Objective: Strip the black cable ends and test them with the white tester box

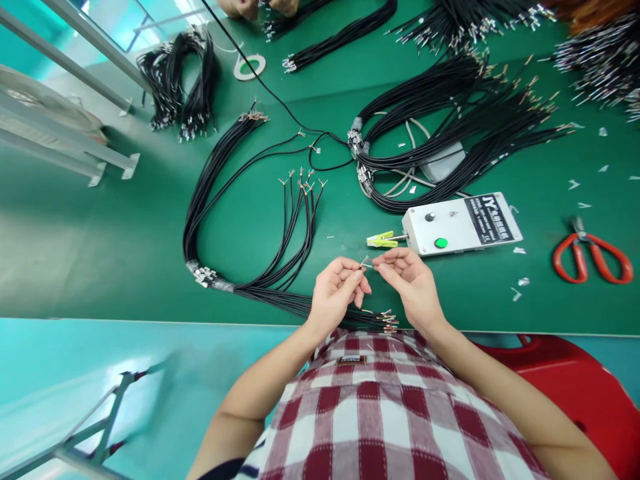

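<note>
My left hand (336, 293) pinches the end of a black cable, where thin coloured wires (367, 261) fan out. The fingertips of my right hand (413, 288) are closed on those fine wires from the other side. Below and left of my hands runs a bundle of black cables (273, 300), bound with clear wrap, its stripped ends (389, 321) lying by my apron. Several separate cables with splayed wire tips (303, 190) curve up from it. Just beyond my right hand stands a white box (460, 225) with a green button and a yellow-green clip-like tip (383, 240).
Red-handled cutters (577, 257) lie at the right, among white scraps. Looped cable bundles (425, 93) rest behind the box. A tape roll (249, 67) and another cable coil (180, 83) are at upper left. Another person's hands (257, 7) show at the top. A red stool (560, 393) stands at lower right.
</note>
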Action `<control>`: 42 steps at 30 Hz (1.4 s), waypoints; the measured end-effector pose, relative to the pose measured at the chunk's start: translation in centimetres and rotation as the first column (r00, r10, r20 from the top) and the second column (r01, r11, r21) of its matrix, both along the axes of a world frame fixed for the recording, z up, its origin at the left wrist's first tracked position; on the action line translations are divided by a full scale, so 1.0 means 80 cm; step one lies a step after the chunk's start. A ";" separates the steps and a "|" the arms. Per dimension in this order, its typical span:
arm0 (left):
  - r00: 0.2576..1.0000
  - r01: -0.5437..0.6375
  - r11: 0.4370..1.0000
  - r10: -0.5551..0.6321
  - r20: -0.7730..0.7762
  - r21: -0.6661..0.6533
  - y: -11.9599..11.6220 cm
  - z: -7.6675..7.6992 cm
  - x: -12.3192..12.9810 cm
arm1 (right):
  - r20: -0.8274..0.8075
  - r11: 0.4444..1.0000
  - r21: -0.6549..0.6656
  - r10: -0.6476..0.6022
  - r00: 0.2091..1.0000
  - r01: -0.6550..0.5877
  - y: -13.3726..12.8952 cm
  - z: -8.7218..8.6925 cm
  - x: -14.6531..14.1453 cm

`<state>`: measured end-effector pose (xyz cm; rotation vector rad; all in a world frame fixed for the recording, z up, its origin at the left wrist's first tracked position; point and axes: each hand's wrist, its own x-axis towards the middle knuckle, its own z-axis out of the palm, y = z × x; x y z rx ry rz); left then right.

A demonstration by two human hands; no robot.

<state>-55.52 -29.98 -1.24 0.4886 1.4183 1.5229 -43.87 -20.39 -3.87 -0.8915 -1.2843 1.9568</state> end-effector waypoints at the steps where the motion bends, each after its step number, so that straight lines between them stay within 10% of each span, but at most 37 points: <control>1: 1.000 0.008 1.000 -0.008 0.002 0.005 0.000 -0.001 0.000 | -0.006 1.000 0.011 0.024 1.000 -0.024 -0.001 0.001 -0.002; 9: 0.997 0.053 0.997 -0.050 -0.066 0.048 -0.006 -0.008 0.005 | -0.060 0.989 -0.137 0.042 0.997 -0.050 -0.006 -0.001 -0.013; 15: 0.931 0.048 0.996 -0.018 -0.365 0.073 0.001 -0.016 0.011 | 0.029 1.000 0.020 0.005 1.000 -0.005 -0.004 0.005 -0.001; 22: 0.974 -0.117 0.985 0.139 -0.180 0.128 0.012 -0.024 0.018 | 0.110 0.988 0.147 -0.065 0.992 0.049 -0.009 0.003 0.002; 27: 0.910 -0.102 0.992 0.122 -0.396 0.072 0.004 -0.027 0.018 | 0.161 0.930 0.368 -0.086 0.983 0.021 -0.011 -0.003 0.009; 31: 0.940 -0.165 0.986 0.167 -0.297 0.032 0.008 -0.026 0.008 | 0.289 0.744 0.665 -0.185 0.939 -0.058 0.002 0.001 0.027; 37: 0.989 -0.112 0.994 0.113 -0.097 0.010 0.017 -0.020 -0.004 | 0.354 0.106 0.935 -0.271 0.895 -0.337 0.011 0.022 0.022; 42: 0.994 -0.093 0.996 0.093 -0.058 0.011 0.018 -0.021 -0.004 | 0.334 -0.044 0.934 -0.251 0.909 -0.355 0.012 0.024 0.000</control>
